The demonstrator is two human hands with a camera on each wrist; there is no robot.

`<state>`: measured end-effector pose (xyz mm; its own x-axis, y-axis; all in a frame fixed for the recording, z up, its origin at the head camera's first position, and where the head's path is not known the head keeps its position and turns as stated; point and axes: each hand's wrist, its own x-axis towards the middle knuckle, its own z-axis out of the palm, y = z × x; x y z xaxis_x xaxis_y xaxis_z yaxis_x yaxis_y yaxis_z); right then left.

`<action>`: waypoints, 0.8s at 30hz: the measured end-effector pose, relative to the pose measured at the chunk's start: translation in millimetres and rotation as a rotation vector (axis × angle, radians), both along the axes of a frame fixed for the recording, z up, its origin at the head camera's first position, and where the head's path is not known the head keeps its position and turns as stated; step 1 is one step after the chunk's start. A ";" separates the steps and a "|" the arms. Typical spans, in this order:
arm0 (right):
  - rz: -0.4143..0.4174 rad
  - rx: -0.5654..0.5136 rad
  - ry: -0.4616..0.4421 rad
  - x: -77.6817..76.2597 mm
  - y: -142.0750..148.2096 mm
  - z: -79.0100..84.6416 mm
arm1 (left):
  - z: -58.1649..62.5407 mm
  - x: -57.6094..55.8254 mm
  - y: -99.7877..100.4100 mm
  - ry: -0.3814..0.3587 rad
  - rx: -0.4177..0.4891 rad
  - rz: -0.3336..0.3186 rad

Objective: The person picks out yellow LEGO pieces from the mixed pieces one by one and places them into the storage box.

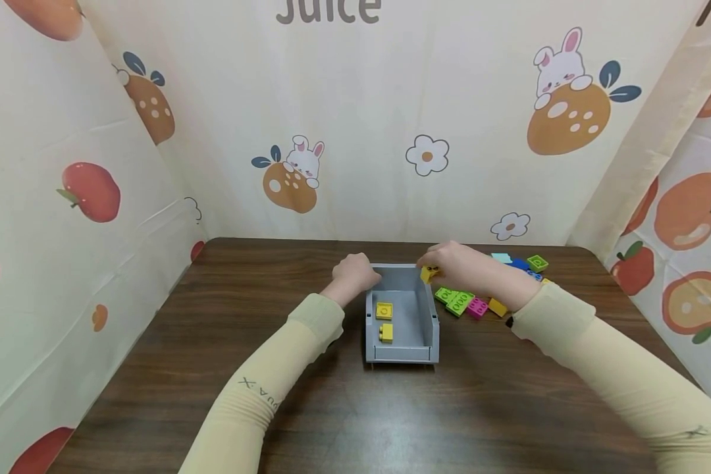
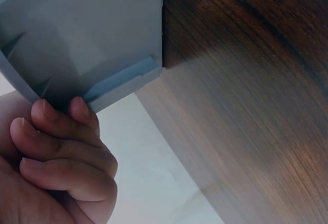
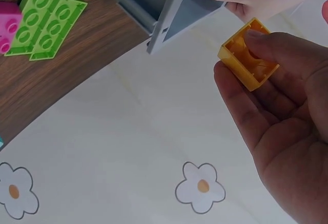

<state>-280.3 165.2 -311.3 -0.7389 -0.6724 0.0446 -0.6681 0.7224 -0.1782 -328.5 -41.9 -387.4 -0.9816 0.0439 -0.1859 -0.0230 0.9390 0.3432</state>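
Observation:
A grey open-topped bin stands on the table. My left hand grips its far left corner, and in the left wrist view the curled fingers lie at the bin wall. Over the bin's right wall, my right hand pinches a yellow toy brick. The right wrist view shows the hollow underside of this brick between thumb and fingers. Inside the bin are two yellow toy bricks, one flat brick and one lying on its side.
Right of the bin lie green bricks, a magenta brick and a yellow brick. Farther back are blue bricks, a light blue brick and a lime brick. A printed curtain hangs behind the table.

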 end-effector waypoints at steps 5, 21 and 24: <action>0.022 0.012 -0.003 0.4 -5.4 -2.4 | -0.3 0.4 0.9 0.010 -0.007 0.001; 0.081 0.029 -0.059 3.5 -18.7 -21.4 | 0.8 0.8 0.9 0.002 -0.009 0.002; 0.092 0.038 -0.068 3.8 -22.4 -28.2 | 0.9 0.8 1.1 0.002 -0.009 0.004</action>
<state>-276.4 142.8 -339.5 -0.6745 -0.7377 -0.0301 -0.7193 0.6657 -0.1987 -327.7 -40.7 -386.4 -0.9822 0.0386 -0.1838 -0.0256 0.9419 0.3348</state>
